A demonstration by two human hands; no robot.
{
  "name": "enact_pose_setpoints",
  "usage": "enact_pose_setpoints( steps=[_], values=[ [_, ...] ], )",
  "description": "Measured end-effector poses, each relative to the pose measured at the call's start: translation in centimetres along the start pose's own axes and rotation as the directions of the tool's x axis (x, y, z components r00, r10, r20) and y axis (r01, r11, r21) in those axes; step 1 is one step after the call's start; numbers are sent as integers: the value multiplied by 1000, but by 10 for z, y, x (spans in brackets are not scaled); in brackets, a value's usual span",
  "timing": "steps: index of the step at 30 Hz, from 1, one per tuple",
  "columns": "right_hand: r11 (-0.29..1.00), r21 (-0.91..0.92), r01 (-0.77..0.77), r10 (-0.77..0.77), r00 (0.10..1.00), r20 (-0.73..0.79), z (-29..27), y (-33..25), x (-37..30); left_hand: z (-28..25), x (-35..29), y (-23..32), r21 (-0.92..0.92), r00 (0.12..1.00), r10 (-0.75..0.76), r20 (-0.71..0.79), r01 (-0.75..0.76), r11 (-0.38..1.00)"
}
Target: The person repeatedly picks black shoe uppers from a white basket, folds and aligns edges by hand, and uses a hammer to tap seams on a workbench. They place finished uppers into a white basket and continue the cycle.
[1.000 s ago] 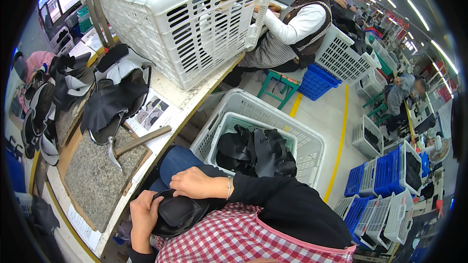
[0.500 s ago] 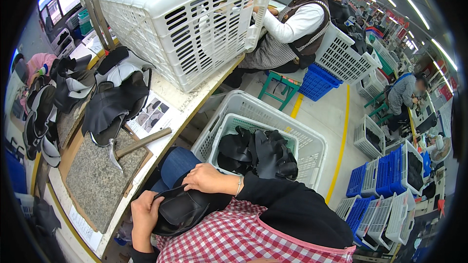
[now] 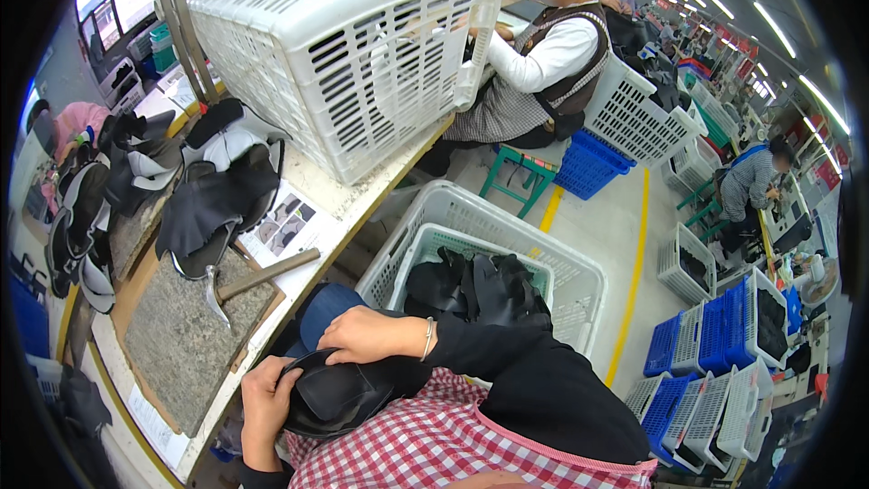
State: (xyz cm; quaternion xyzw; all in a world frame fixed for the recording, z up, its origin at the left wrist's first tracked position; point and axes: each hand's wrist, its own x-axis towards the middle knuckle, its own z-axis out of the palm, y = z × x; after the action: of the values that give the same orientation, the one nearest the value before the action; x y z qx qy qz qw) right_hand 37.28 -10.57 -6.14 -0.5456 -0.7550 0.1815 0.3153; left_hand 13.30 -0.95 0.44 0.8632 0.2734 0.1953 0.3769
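Note:
A black leather shoe upper [image 3: 339,398] lies in my lap against a red-and-white checked apron [image 3: 416,439]. My left hand [image 3: 265,396] is shut on its left edge, thumb and fingers pinching the rim. My right hand [image 3: 373,335], with a bracelet at the wrist, is shut on the upper's far edge, close to the left hand. Part of the upper is hidden under the right hand and sleeve. On the bench to the left, a wooden-handled hammer [image 3: 262,277] rests on a stone slab [image 3: 186,344], touched by neither hand.
More black uppers [image 3: 222,195] with pale linings are heaped on the bench [image 3: 358,208]. A big white crate [image 3: 317,63] stands at its far end. Beyond my lap, nested baskets [image 3: 575,294] hold black pieces [image 3: 480,285]. A co-worker [image 3: 552,54] sits ahead; stacked crates [image 3: 715,326] line the right.
My right hand has slid a little left along the upper's edge, nearer my left hand. The left hand keeps its pinch. The view has shifted slightly; the hammer stays put.

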Motion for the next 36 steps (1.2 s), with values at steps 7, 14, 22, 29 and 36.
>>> enact_pose_setpoints(
  steps=[7, 14, 22, 29, 36],
  values=[
    [985, -153, -81, -5, 872, -490, -62, -19, 40, -55, 19, 28, -112, 853, 6, -522, -75, 991],
    [793, 605, -70, 565, 455, -688, -43, -20, 63, -26, 5, 63, 429, 939, 272, -212, -160, 889],
    [452, 885, 110, 665, 620, -417, 32, -45, 67, -28, 33, 35, 634, 871, 201, -447, 150, 759],
    [402, 912, 78, 657, 669, -347, 28, -64, 66, -52, 27, 34, 666, 858, 338, -387, 6, 746],
    [316, 946, 65, 687, 672, -276, 32, -66, 60, -47, 27, 36, 587, 907, 296, -299, -70, 806]
  ],
)
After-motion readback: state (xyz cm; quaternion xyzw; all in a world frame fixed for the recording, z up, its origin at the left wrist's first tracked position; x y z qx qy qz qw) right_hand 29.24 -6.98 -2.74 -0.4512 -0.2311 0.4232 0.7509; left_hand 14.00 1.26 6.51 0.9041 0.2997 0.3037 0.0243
